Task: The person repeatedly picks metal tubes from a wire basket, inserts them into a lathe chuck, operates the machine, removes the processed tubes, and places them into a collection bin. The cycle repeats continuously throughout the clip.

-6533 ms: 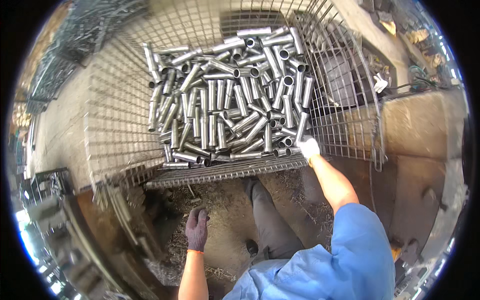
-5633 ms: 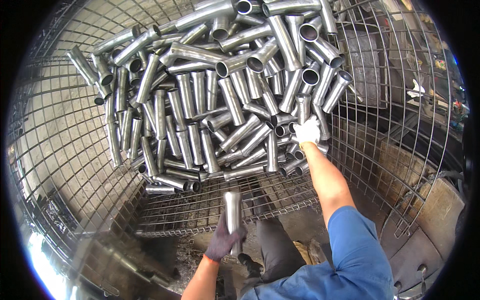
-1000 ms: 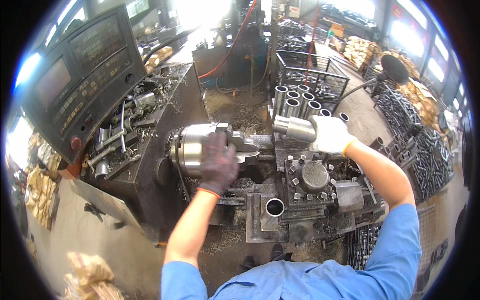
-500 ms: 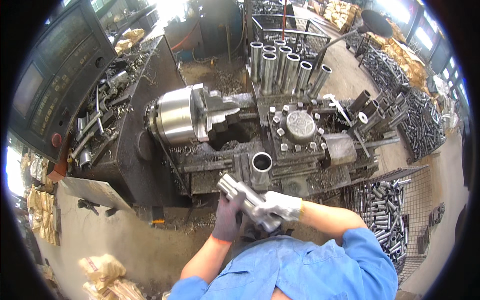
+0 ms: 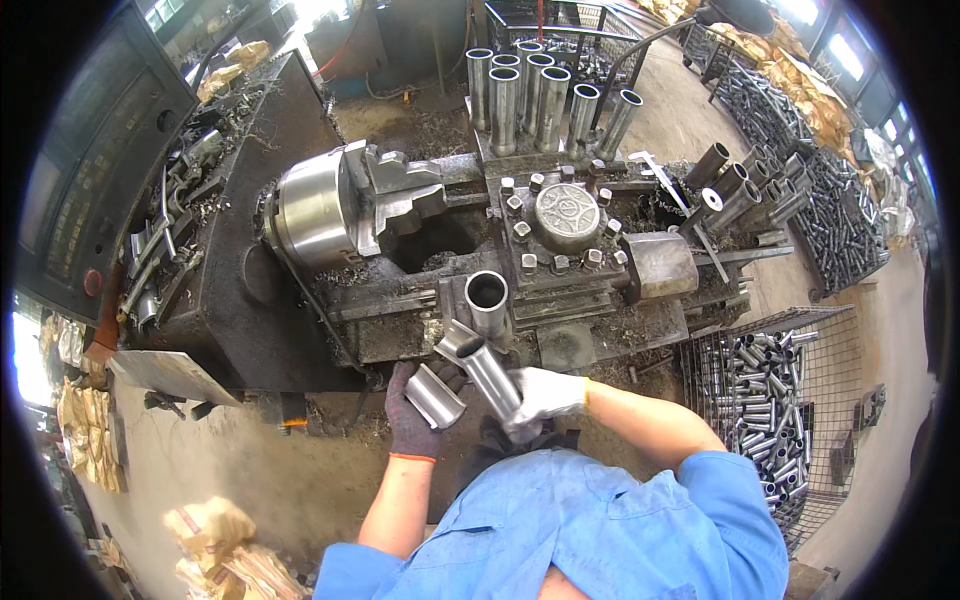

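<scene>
My left hand (image 5: 408, 425), in a dark glove, grips a curved half-round metal sleeve (image 5: 436, 398). Its hollow side seems turned down, with part of the fingers hidden behind it. To its right, my right hand (image 5: 548, 393) in a white glove holds a shiny steel tube (image 5: 490, 380) that slants up and left. A second half-round sleeve (image 5: 455, 340) shows behind the tube's upper end; whether my right fingers also hold it is hidden. Just beyond stands an upright steel tube (image 5: 489, 312) on the lathe's front.
The lathe chuck (image 5: 322, 212) with stepped jaws is at the left, the bolted tool post (image 5: 567, 218) right of it. Several upright tubes (image 5: 503, 115) stand behind. A caliper (image 5: 655, 180) lies farther right. A wire basket (image 5: 835, 400) of tubes stands at my right.
The half-round sleeve in my left hand has come away from the tube, and my hands have moved apart. The view has shifted slightly.
</scene>
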The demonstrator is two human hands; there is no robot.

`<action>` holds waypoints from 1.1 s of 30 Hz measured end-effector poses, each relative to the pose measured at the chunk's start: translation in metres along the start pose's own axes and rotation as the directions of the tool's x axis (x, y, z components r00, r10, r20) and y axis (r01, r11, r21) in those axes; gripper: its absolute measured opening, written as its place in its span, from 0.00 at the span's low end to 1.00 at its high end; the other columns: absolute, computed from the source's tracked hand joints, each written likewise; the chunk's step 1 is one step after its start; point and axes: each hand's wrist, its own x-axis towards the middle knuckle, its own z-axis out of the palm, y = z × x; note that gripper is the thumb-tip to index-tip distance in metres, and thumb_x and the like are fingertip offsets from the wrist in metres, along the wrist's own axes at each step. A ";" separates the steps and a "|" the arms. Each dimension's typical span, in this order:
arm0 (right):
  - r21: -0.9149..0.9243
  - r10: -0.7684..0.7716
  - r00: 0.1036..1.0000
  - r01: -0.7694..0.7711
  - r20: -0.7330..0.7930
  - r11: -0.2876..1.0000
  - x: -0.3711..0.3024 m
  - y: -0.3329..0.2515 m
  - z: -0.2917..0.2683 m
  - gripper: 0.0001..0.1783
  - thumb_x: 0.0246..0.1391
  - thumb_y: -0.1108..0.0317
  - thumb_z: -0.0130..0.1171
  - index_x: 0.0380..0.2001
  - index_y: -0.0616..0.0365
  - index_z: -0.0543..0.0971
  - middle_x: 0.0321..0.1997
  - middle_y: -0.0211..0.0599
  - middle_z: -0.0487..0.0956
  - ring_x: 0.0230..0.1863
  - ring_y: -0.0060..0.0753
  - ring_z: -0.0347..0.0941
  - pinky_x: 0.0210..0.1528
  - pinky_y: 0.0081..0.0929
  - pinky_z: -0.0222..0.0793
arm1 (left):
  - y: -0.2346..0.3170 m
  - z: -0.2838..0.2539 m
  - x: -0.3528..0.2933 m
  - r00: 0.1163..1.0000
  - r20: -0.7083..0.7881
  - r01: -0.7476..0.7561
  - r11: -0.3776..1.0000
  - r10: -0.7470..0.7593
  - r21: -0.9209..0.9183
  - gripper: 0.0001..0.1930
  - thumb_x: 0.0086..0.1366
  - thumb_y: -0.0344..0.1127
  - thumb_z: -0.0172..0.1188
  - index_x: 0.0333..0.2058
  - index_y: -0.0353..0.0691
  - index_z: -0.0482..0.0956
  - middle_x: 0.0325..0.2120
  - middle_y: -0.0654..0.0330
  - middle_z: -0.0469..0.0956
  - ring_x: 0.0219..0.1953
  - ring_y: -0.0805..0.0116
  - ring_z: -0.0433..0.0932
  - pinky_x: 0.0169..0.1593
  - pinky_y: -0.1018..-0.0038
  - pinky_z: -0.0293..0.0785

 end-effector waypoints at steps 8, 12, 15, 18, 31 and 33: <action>-0.306 -0.172 0.628 -0.112 -0.759 0.945 -0.075 -0.041 -0.027 0.26 0.44 0.61 0.79 0.47 0.56 0.83 0.45 0.43 0.87 0.46 0.38 0.84 0.54 0.34 0.80 | -0.006 0.076 0.017 0.655 0.543 -0.671 0.073 0.525 0.738 0.37 0.60 0.41 0.81 0.64 0.42 0.73 0.50 0.51 0.84 0.49 0.57 0.86 0.54 0.60 0.85; -0.567 -0.310 0.641 -0.239 -0.702 0.788 -0.088 -0.032 -0.022 0.26 0.51 0.55 0.75 0.50 0.54 0.81 0.46 0.47 0.87 0.47 0.50 0.86 0.54 0.39 0.81 | -0.012 0.103 0.060 0.415 0.794 -0.698 -0.405 0.444 0.591 0.38 0.56 0.41 0.84 0.63 0.43 0.75 0.51 0.60 0.84 0.50 0.67 0.84 0.54 0.66 0.84; -0.583 0.111 0.670 -0.705 -0.734 0.403 -0.087 -0.042 0.007 0.25 0.58 0.52 0.66 0.54 0.52 0.79 0.50 0.50 0.86 0.49 0.55 0.85 0.53 0.43 0.82 | 0.003 0.099 0.074 0.563 0.672 -0.803 0.126 0.481 0.583 0.36 0.57 0.41 0.84 0.62 0.43 0.76 0.51 0.61 0.84 0.50 0.69 0.84 0.53 0.68 0.84; -0.729 -0.252 0.836 -0.230 -0.487 0.645 -0.051 -0.051 0.041 0.22 0.55 0.55 0.67 0.49 0.55 0.81 0.44 0.50 0.87 0.44 0.53 0.86 0.45 0.50 0.83 | 0.036 0.078 0.062 0.715 0.404 -0.699 0.568 0.571 0.435 0.25 0.71 0.33 0.70 0.63 0.41 0.73 0.51 0.56 0.81 0.49 0.69 0.82 0.55 0.68 0.83; -0.192 -0.200 0.850 0.118 -0.488 0.974 0.034 -0.093 0.019 0.39 0.55 0.45 0.68 0.59 0.69 0.80 0.47 0.56 0.87 0.51 0.53 0.84 0.57 0.41 0.77 | 0.055 0.016 0.009 0.990 0.077 -0.126 0.983 0.117 0.135 0.45 0.65 0.81 0.53 0.55 0.39 0.77 0.46 0.49 0.83 0.49 0.48 0.84 0.58 0.50 0.83; -0.512 -0.319 0.807 0.024 -0.497 0.859 0.029 -0.112 0.024 0.50 0.50 0.40 0.73 0.64 0.71 0.74 0.47 0.52 0.86 0.46 0.42 0.85 0.52 0.37 0.79 | 0.039 0.033 0.007 0.972 0.103 -0.220 0.973 0.213 0.069 0.47 0.64 0.81 0.55 0.62 0.41 0.74 0.54 0.51 0.80 0.59 0.50 0.79 0.65 0.53 0.77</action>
